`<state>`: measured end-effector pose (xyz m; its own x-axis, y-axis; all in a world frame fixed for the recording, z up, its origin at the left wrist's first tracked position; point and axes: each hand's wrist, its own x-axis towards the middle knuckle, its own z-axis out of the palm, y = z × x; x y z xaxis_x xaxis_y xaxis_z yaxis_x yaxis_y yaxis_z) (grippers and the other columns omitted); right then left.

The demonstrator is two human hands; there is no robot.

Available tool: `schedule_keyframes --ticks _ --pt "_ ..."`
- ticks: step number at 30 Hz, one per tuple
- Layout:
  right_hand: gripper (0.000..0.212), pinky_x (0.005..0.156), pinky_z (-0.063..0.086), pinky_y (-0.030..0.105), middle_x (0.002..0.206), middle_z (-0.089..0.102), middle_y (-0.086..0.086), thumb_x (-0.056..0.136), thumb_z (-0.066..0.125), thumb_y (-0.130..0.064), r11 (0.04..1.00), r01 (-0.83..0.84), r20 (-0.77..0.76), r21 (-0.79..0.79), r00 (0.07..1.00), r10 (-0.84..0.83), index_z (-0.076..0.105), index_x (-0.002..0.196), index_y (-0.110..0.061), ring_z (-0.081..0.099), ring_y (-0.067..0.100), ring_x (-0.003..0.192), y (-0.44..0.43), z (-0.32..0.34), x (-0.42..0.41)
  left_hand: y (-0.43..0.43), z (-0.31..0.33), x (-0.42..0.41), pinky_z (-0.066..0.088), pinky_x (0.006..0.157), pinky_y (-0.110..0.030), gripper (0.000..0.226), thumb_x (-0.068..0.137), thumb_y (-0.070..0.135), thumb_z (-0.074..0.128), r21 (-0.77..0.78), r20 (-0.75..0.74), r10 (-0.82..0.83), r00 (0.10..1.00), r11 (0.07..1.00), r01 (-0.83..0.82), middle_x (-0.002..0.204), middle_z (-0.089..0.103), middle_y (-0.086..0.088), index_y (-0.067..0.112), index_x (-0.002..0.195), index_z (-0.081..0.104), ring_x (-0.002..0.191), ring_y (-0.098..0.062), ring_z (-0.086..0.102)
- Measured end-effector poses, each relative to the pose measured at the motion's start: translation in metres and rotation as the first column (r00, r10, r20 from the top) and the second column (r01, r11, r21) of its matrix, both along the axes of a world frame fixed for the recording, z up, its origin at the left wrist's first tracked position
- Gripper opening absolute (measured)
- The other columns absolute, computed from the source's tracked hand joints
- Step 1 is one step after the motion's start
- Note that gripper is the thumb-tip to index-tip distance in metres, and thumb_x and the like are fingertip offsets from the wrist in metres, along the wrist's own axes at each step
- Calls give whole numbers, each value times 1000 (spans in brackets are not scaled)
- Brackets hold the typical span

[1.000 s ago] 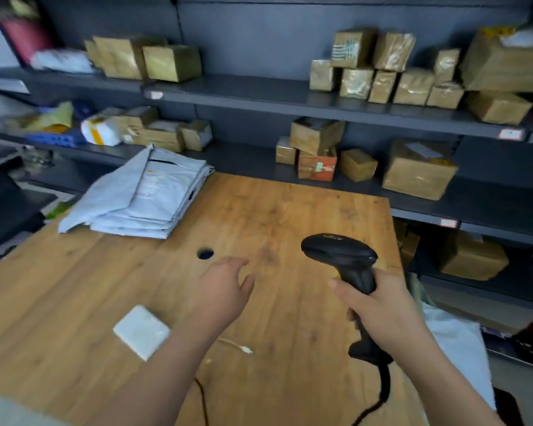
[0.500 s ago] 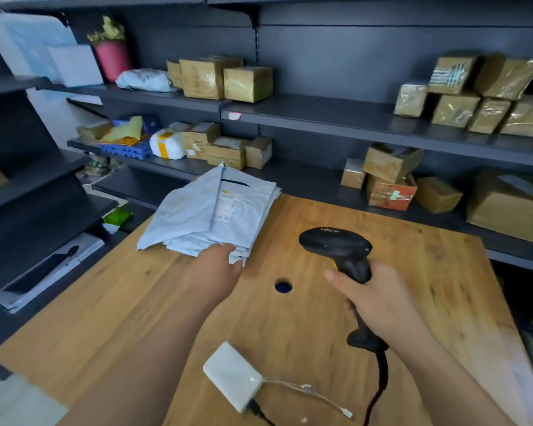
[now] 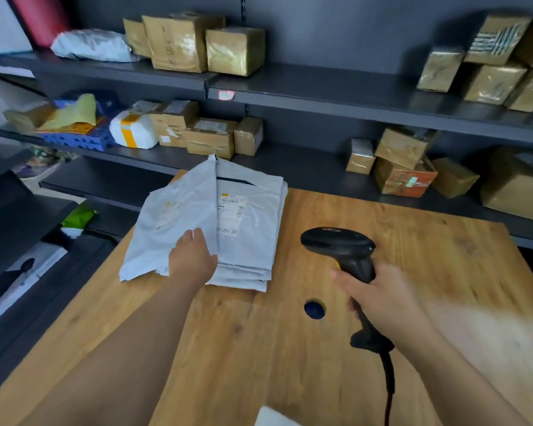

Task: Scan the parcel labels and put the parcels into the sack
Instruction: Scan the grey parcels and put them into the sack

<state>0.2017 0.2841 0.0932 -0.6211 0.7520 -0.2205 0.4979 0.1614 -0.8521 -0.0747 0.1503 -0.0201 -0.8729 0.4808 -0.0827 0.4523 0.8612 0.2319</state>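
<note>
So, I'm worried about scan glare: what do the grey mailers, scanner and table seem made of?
The grey mailers look like thin plastic film, faintly glossy; they crease softly. The barcode scanner seems moulded black plastic, dull sheen. The table shows grain and knots, matte; solid wood or veneer unclear.

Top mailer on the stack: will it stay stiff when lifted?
Likely floppy: the top mailer creases and overhangs the stack. Probably light, being thin and flat. Its smooth plastic may slide on the stack.
</note>
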Motion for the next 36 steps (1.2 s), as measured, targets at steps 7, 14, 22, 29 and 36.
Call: schedule_keyframes --ticks 7,14,22,29,36 --pt "29 47 46 25 60 59 9 86 68 -30 995 91 61 27 994 -93 62 84 -2 53 5 42 -8 -11 -16 12 -32 -45 45 85 -39 25 90 1 45 17 -65 -91 994 996 92 113 61 -15 4 110 61 104 -34 57" --pt "23 51 48 25 62 63 5 86 68 -36 990 136 98 38 985 -140 63 83 -13 55 1 42 -12 -11 10 19 -18 44 47 83 -29 20 95 9 51 587 46 -386 921 757 288 101 70 -2 11 105 68 93 -17 64" --pt "26 40 43 16 62 59 14 87 68 -26 994 110 76 10 991 -110 62 88 0 52 3 38 -14 -15 48 16 -46 157 34 92 -9 31 97 35 53 559 378 -510 773 791 248 121 65 8 18 120 65 113 -5 57" --pt "32 42 41 18 62 54 13 86 68 -23 1000 22 90 -16 996 -20 57 87 7 49 2 38 -31 -33 43 -43 -62 118 19 113 -45 90 81 31 74 323 462 382 801 769 -552 153 19 -19 5 149 20 140 -37 19" --pt "27 47 44 30 63 53 9 84 69 -29 998 7 100 -68 995 -1 61 89 -3 52 14 52 -50 -48 26 -47 -69 84 49 92 -39 75 63 29 88 399 835 139 533 515 -759 124 61 -5 11 127 55 109 -27 60"
